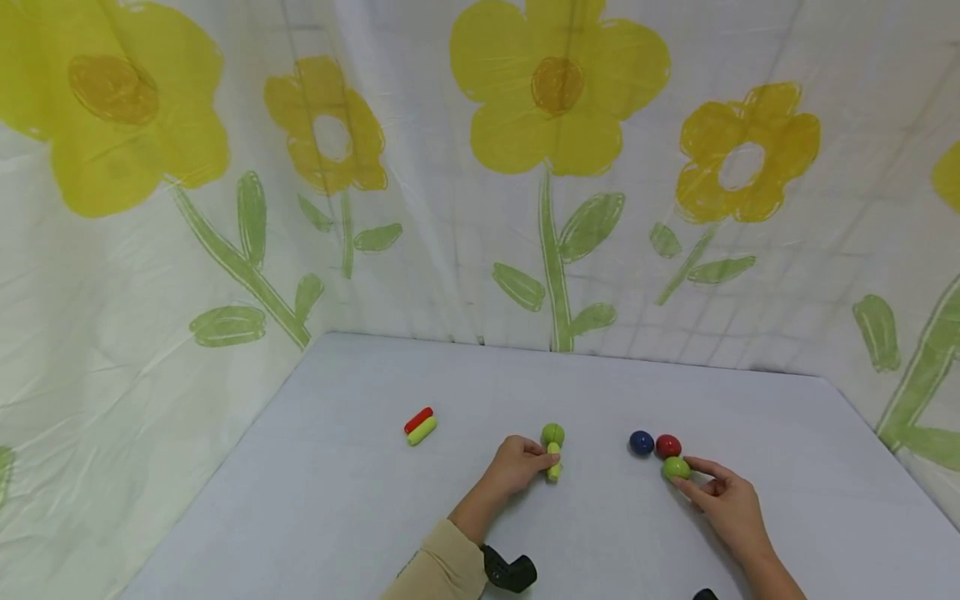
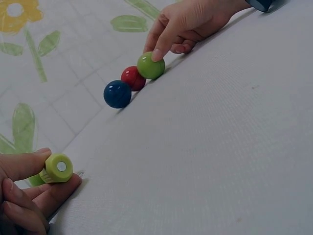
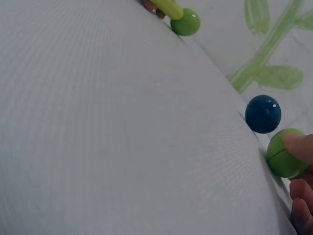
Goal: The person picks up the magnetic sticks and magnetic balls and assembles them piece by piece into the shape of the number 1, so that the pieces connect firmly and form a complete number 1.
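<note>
My left hand (image 1: 516,463) pinches a yellow-green rod (image 1: 553,474) between thumb and fingers. The rod's far end meets a green ball (image 1: 552,433) on the table. In the left wrist view, the near end of this rod (image 2: 59,168) shows a round silvery spot. Over to the right, my right hand (image 1: 729,505) holds a second green ball (image 1: 677,469) by thumb and fingertips. That ball is right up against a red ball (image 1: 668,446), with a dark blue ball (image 1: 641,442) just left of the red one. The right wrist view shows a seam around the held ball (image 3: 279,155).
A red rod (image 1: 417,420) and another yellow-green rod (image 1: 422,431) lie side by side on the white table (image 1: 360,517), left of the hands. Behind the table's back edge hangs a white curtain (image 1: 427,250) with yellow flowers. A black device (image 1: 512,572) sits at the left wrist.
</note>
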{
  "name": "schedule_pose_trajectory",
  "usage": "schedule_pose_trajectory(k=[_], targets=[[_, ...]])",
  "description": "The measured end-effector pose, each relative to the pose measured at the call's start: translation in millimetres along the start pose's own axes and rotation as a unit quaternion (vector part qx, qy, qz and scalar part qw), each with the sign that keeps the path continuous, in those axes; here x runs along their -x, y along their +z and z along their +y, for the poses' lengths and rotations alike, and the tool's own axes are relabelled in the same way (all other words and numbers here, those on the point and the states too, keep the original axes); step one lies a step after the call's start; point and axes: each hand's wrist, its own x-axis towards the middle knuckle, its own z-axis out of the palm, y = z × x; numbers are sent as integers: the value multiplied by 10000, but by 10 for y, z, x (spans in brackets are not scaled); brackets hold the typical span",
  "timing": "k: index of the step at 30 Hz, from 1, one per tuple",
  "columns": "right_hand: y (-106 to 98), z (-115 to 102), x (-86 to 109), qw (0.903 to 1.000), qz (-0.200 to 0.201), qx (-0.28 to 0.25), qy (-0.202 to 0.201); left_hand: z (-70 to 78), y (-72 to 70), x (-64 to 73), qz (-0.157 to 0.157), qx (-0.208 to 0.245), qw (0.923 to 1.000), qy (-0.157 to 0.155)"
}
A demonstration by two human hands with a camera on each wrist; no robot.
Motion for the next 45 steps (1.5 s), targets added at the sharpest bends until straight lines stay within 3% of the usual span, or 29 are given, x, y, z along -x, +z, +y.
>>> schedule_pose_trajectory(k=[20, 32, 38, 45], targets=[[44, -110, 121, 9986, -470, -182, -145, -6, -17, 3, -119, 74, 9999, 5], [192, -171, 178, 9968, -464, -366, -543, 27, -24, 21, -133, 6, 9999, -94], [266, -256, 220, 9958, -545, -519, -518, 28, -29, 4, -124, 20, 9999, -24], [425, -330, 268, 9935, -622, -711, -630, 12, -16, -4, -135, -14, 9998, -164]])
